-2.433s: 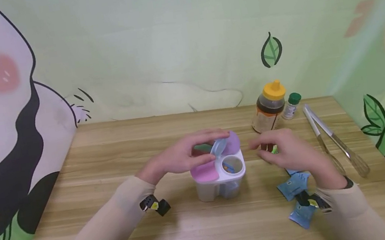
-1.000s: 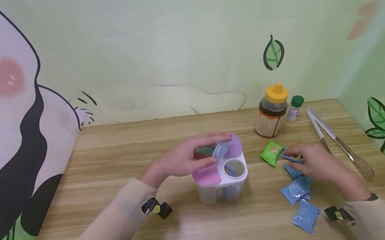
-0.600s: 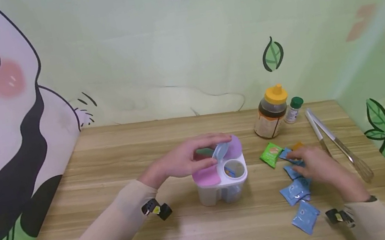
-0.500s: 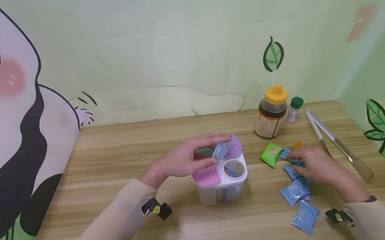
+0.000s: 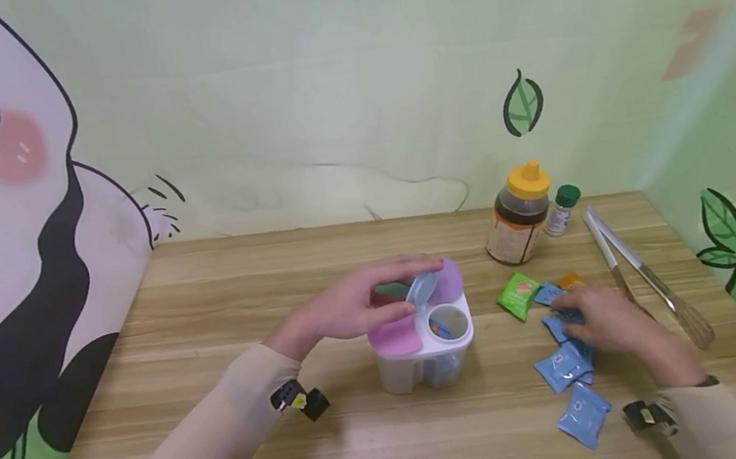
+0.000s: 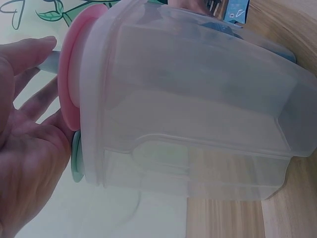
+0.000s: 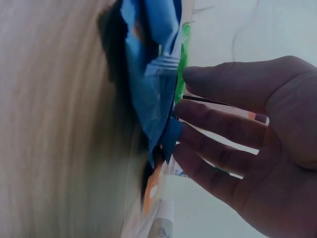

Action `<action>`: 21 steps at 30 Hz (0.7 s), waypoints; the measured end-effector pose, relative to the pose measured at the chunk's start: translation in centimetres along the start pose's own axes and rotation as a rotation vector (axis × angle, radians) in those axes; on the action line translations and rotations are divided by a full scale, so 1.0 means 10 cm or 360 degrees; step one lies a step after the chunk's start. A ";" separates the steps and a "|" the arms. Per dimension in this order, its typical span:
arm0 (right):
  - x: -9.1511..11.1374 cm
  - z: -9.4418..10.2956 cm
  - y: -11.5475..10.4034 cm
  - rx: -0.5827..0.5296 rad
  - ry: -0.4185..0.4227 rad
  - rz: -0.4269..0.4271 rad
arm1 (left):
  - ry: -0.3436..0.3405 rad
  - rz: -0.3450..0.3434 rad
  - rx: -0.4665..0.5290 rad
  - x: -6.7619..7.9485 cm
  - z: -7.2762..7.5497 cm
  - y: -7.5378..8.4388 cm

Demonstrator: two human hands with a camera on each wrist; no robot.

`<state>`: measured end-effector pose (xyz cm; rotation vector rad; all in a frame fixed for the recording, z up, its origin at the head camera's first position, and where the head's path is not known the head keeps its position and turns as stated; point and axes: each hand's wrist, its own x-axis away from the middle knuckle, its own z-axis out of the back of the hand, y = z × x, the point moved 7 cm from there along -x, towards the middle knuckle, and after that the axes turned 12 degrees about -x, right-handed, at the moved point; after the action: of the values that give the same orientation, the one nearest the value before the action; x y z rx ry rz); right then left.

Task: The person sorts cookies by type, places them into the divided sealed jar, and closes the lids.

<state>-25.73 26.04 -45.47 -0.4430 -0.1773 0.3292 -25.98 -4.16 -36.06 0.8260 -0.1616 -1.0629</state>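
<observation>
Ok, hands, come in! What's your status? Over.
Left hand touching raised blue lid. Right hand at blue packets, no clear grip. Container: round opening uncovered. Nothing seen blocking between.

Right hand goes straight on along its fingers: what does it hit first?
Likely the blue packet beside the green packet; the right hand looks very close to it, though contact is unclear.

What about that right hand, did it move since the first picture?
Yes. Judged against the yellow-topped bottle, the right hand has moved to the right and closer to the person, and is now at the blue packets.
</observation>
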 end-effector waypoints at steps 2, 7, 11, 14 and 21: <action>0.00 -0.02 0.01 0.0001 -0.0023 -0.0021 | 0.0001 0.0003 -0.0002 0.00 0.00 0.00; -0.02 -0.07 0.04 -0.0014 -0.0068 -0.0022 | -0.0003 0.0015 -0.0004 0.00 0.00 0.00; -0.02 -0.09 0.04 -0.0004 -0.0108 0.0006 | -0.0001 0.0017 0.0004 0.00 0.01 0.00; -0.02 -0.11 0.04 0.0009 -0.0126 0.0035 | -0.0001 0.0017 0.0013 0.00 0.01 0.01; -0.01 -0.12 0.05 0.0041 -0.0087 0.0019 | -0.0004 0.0029 0.0025 0.00 0.00 0.01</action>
<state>-25.64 25.94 -46.78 -0.4100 -0.2238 0.3553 -25.91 -4.19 -36.00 0.8357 -0.1794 -1.0471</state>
